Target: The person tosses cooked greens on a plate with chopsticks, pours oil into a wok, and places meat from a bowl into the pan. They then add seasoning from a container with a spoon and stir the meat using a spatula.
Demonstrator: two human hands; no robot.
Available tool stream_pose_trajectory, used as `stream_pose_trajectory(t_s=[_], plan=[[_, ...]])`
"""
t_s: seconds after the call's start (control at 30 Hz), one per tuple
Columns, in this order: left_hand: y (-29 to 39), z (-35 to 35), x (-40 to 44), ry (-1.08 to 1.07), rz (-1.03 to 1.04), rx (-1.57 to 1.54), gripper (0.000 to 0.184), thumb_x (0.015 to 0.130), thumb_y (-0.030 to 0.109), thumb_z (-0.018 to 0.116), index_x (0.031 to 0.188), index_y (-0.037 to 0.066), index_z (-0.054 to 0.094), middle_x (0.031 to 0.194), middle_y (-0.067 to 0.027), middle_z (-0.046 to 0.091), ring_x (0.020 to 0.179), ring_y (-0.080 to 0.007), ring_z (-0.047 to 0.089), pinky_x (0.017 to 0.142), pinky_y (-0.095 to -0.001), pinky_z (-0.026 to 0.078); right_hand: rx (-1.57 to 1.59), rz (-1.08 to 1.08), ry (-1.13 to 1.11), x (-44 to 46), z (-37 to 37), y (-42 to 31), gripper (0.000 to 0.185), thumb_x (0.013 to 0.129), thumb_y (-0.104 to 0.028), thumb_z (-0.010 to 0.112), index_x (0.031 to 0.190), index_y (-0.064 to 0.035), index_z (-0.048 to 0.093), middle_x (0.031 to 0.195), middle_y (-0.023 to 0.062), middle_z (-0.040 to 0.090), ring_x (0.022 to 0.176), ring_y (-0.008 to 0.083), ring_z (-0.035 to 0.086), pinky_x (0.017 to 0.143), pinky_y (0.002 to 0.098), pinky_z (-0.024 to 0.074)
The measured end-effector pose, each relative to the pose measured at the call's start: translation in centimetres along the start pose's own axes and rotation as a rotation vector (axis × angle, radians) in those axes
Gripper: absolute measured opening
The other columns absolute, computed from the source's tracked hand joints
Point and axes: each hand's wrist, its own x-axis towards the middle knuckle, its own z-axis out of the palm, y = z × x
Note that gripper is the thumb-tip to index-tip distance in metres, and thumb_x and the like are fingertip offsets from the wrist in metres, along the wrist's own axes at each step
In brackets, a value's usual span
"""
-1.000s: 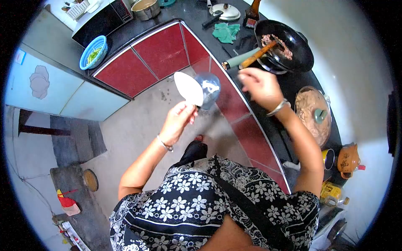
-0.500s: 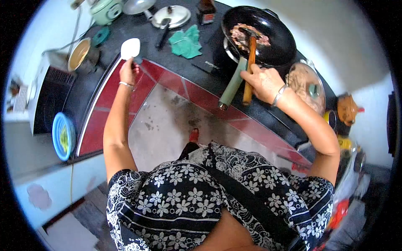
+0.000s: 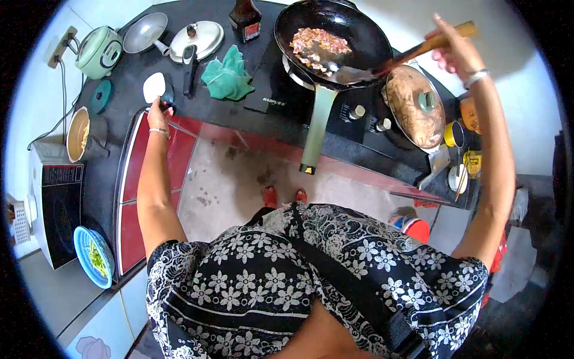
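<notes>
My right hand [image 3: 459, 52] is out to the right of the wok [image 3: 365, 39], closed around the wooden handle of a spatula [image 3: 412, 55]. Its metal blade rests inside the wok near the handle side. Browned and pink meat pieces [image 3: 320, 45] lie in the wok, with a few paler bits nearer the blade. The wok's long green handle [image 3: 317, 131] points toward me and nobody holds it. At the counter's left front edge, my left hand [image 3: 159, 113] pinches a small white rounded dish-like piece [image 3: 154, 88], whose exact kind I cannot make out.
A green cloth [image 3: 227, 75], a lidded pan [image 3: 197, 40] and a dark sauce bottle [image 3: 246, 23] stand left of the wok. To its right is a glass-lidded pan of food [image 3: 415, 110]. Stove knobs [image 3: 357, 112] line the front. A blue basket of cut greens [image 3: 94, 257] sits far left.
My right hand has swung right and away, tilting the spatula from upright to nearly level across the wok rim. The camera view has shifted; my left hand still holds the white piece.
</notes>
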Motion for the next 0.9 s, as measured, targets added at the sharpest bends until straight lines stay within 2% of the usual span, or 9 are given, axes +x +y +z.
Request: stream_pose_trajectory(t_s=[0.17, 0.27, 0.37, 0.43, 0.53, 0.6, 0.67, 0.83, 0.9], plan=[[0.1, 0.4, -0.3, 0.020, -0.052, 0.197, 0.040, 0.081, 0.042, 0.057, 0.092, 0.004, 0.054, 0.081, -0.0058, 0.056, 0.063, -0.0159, 0.053, 0.056, -0.0293, 0.047, 0.348, 0.007, 0.094, 0.7, 5.0, 2.7, 0.056, 0.083, -0.055, 0.047, 0.096, -0.0017, 0.059, 0.066, 0.0052, 0.057, 0.051, 0.0085, 0.057, 0.037, 0.0138, 0.0360], [0.6, 0.0, -2.1, 0.115, 0.000, 0.229, 0.044, 0.081, 0.041, 0.057, 0.091, -0.002, 0.053, 0.077, -0.0104, 0.055, 0.060, -0.0166, 0.057, 0.049, -0.0265, 0.046, 0.222, 0.003, 0.106, 0.1, 2.3, 1.6, 0.057, 0.082, -0.055, 0.049, 0.096, -0.0001, 0.059, 0.063, 0.0066, 0.057, 0.048, 0.0096, 0.057, 0.036, 0.0153, 0.0371], [0.9, -2.4, -4.1, 0.084, 0.192, 0.777, 0.044, 0.082, 0.040, 0.056, 0.094, -0.002, 0.051, 0.081, -0.0095, 0.055, 0.067, -0.0164, 0.057, 0.053, -0.0297, 0.046, 0.049, -0.005, 0.134, -1.5, -0.2, 0.3, 0.058, 0.081, -0.054, 0.050, 0.095, 0.0011, 0.058, 0.058, 0.0070, 0.056, 0.045, 0.0099, 0.056, 0.035, 0.0162, 0.0388], [-2.5, -3.2, -6.7, 0.126, 0.547, 0.802, 0.038, 0.085, 0.035, 0.054, 0.097, 0.000, 0.050, 0.083, -0.0072, 0.055, 0.068, -0.0140, 0.055, 0.052, -0.0288, 0.045, 0.014, 0.020, 0.156, -1.4, -1.1, 0.8, 0.058, 0.081, -0.054, 0.050, 0.094, 0.0012, 0.058, 0.057, 0.0070, 0.055, 0.046, 0.0099, 0.057, 0.035, 0.0159, 0.0393], [0.1, 4.3, -21.6, -0.363, 0.088, 0.345, 0.028, 0.090, 0.031, 0.047, 0.097, 0.004, 0.050, 0.087, -0.0073, 0.057, 0.070, -0.0136, 0.055, 0.060, -0.0266, 0.047, 0.252, 0.009, 0.108, 2.2, 0.4, 4.4, 0.047, 0.086, -0.045, 0.047, 0.094, 0.0002, 0.058, 0.064, 0.0092, 0.058, 0.052, 0.0133, 0.060, 0.041, 0.0193, 0.0461], [-0.3, 7.4, -27.6, -0.727, -0.084, 0.277, 0.039, 0.089, 0.039, 0.045, 0.109, 0.004, 0.045, 0.096, -0.0098, 0.056, 0.078, -0.0157, 0.058, 0.064, -0.0279, 0.049, 0.389, 0.000, 0.027, 3.5, 1.9, 5.1, 0.040, 0.087, -0.041, 0.047, 0.096, -0.0027, 0.058, 0.068, 0.0102, 0.059, 0.056, 0.0156, 0.062, 0.046, 0.0215, 0.0490], [0.6, 11.5, -32.3, -0.820, -0.416, 0.320, 0.042, 0.091, 0.038, 0.040, 0.118, 0.006, 0.042, 0.103, -0.0107, 0.053, 0.086, -0.0182, 0.056, 0.071, -0.0292, 0.048, 0.353, -0.059, -0.066, 3.5, 3.1, 4.1, 0.035, 0.086, -0.038, 0.050, 0.099, -0.0069, 0.059, 0.070, 0.0097, 0.060, 0.057, 0.0175, 0.063, 0.051, 0.0234, 0.0511], [1.8, 15.7, -36.6, -0.969, -0.552, 0.273, 0.039, 0.087, 0.036, 0.050, 0.111, 0.005, 0.046, 0.081, -0.0053, 0.055, 0.063, -0.0130, 0.055, 0.055, -0.0241, 0.047, -0.132, -0.764, -0.187, -1.4, 4.0, -0.1, 0.022, 0.085, -0.025, 0.058, 0.096, -0.0067, 0.060, 0.078, 0.0034, 0.061, 0.067, 0.0125, 0.062, 0.058, 0.0249, 0.0513], [1.1, 15.9, -36.2, -0.927, -0.539, 0.210, 0.026, 0.085, 0.030, 0.054, 0.094, 0.006, 0.049, 0.066, -0.0011, 0.051, 0.052, -0.0096, 0.049, 0.043, -0.0230, 0.039, -0.552, -1.191, -0.070, -1.1, 4.9, -1.1, 0.017, 0.083, -0.016, 0.058, 0.096, -0.0055, 0.058, 0.087, 0.0120, 0.061, 0.081, 0.0273, 0.060, 0.071, 0.0346, 0.0481]])
